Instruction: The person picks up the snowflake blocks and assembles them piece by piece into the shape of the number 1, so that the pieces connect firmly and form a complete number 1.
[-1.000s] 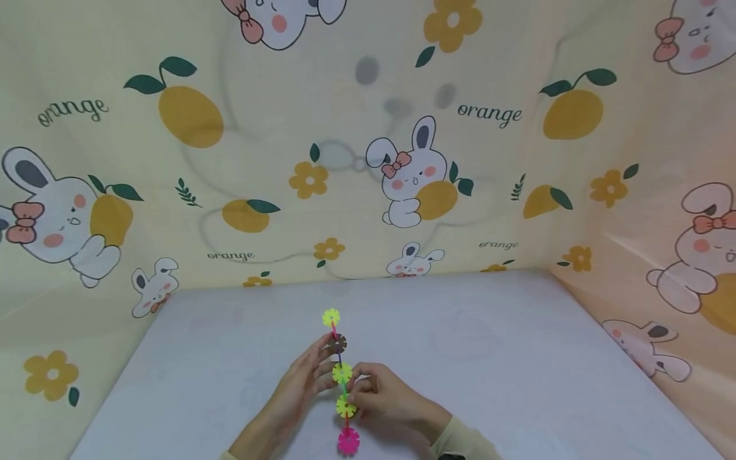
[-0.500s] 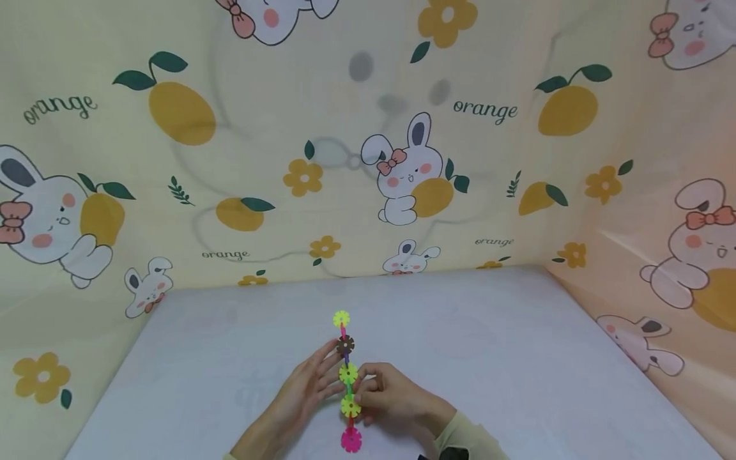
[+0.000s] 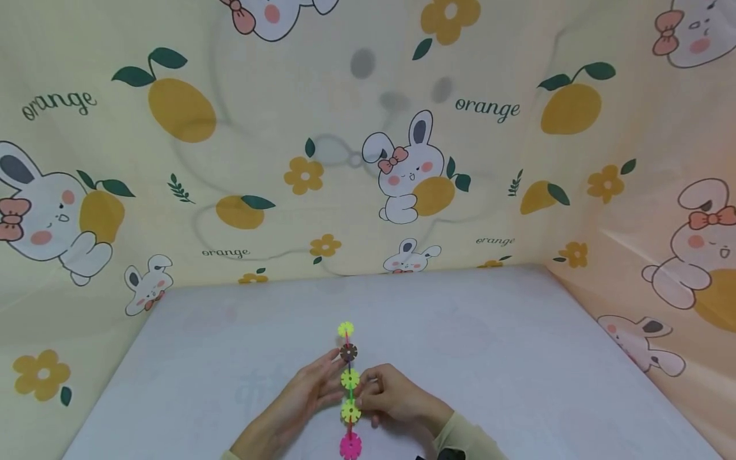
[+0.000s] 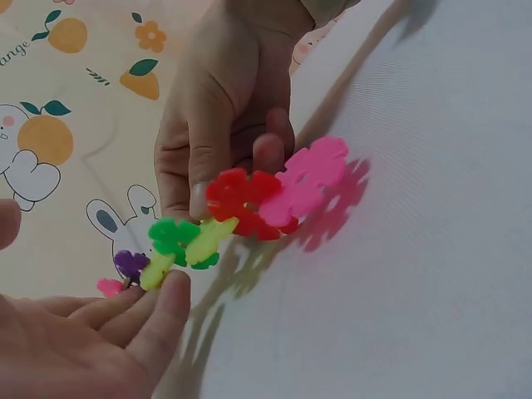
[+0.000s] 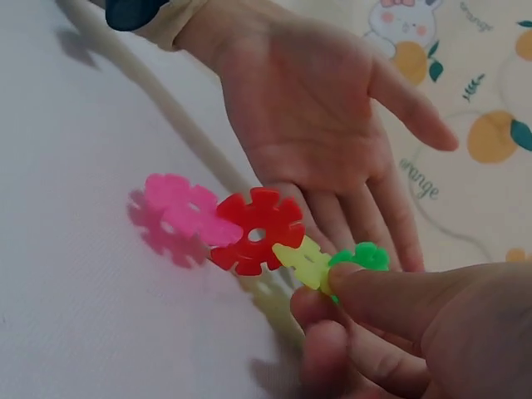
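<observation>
A chain of slotted plastic snowflake discs runs lengthwise between both hands. From its far end come a yellow disc (image 3: 345, 329), a pink one seen edge-on, a brown disc (image 3: 348, 352), a purple disc (image 4: 130, 264), a yellow disc (image 3: 350, 379), a green disc (image 5: 366, 256), another yellow disc (image 3: 351, 411), a red disc (image 5: 259, 232) and a pink disc (image 5: 189, 208). My right hand (image 3: 397, 397) pinches the chain between thumb and fingers where green meets the nearer yellow. On the other side, my left hand (image 3: 307, 393) extends its fingers along the brown and middle yellow discs, palm towards the chain.
The hands work over a white tabletop (image 3: 489, 332), onto which the discs cast shadows. Behind it and along the sides hangs a cream cloth (image 3: 345, 211) printed with rabbits and oranges. A dark band (image 5: 133, 12) sits at the left wrist.
The far end of the chain has swung right and come a little nearer. My left hand has shifted slightly right with it, while the right hand keeps its pinch.
</observation>
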A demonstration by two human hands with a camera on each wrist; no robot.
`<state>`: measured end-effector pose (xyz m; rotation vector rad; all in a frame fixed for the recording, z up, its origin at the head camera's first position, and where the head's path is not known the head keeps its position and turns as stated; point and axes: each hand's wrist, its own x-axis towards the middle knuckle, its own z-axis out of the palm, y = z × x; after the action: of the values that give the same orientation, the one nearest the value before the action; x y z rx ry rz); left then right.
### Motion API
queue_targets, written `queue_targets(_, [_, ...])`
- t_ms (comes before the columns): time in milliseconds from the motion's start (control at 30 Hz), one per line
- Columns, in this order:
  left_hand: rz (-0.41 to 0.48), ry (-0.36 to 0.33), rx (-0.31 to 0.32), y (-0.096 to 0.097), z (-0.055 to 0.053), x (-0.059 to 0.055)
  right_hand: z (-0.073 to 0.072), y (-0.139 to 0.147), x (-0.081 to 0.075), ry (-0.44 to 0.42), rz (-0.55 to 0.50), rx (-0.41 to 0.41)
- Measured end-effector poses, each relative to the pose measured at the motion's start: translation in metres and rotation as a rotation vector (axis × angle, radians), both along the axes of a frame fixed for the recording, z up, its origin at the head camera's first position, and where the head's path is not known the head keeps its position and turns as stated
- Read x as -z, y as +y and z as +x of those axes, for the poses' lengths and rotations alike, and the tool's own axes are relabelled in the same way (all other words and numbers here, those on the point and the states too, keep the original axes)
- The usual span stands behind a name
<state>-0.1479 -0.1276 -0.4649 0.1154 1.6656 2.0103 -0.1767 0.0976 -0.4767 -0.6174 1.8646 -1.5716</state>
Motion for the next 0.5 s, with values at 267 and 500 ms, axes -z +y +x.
queue_targets(267, [-0.065,-0.022,-0.014,0.0031,0.0001,0.0047,0.0024,-0.0012,-0.0043,0.142,0.166,0.077])
queue_targets(500, [-0.101,-0.056,-0.017,0.0038,-0.0034,0.0025,-0.0017,0.0039,-0.0066,0.258,0.306,0.089])
